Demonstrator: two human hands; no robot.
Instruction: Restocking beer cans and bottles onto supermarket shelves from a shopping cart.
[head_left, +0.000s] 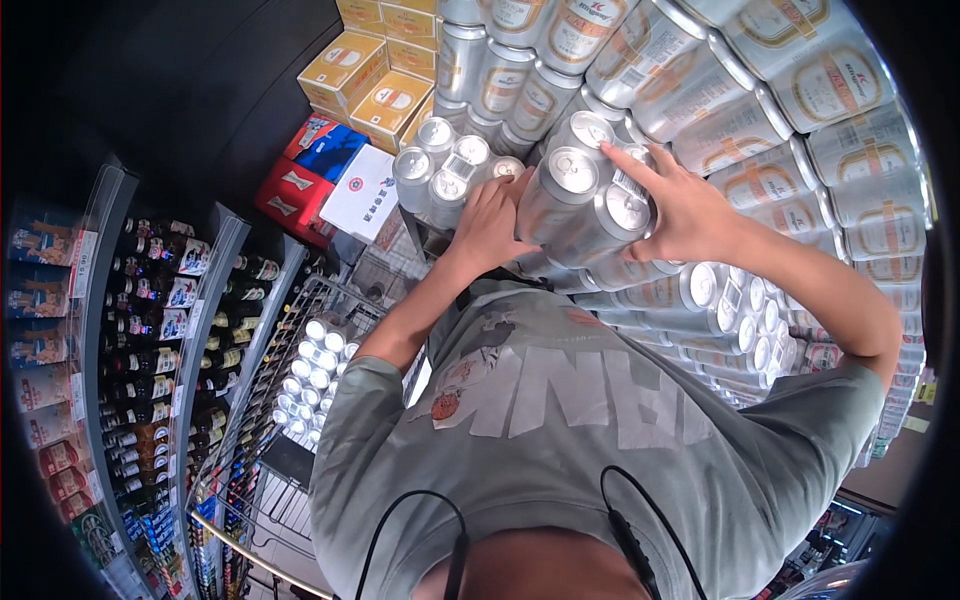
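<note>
A pack of tall silver beer cans stands upright in front of my chest, lids up, with a small carry strip across it. My left hand is pressed against the pack's left side, its fingertips partly hidden behind the cans. From the right, my right hand grips the same pack, thumb low at the near can and index finger reaching over a far lid. Just left of it stands another group of silver cans, close to my left fingers.
Tall rows of stacked silver cans rise behind and to the right. Yellow cartons and red, blue and white boxes sit at the back left. A wire cart holding cans is at my left, beside bottle shelves.
</note>
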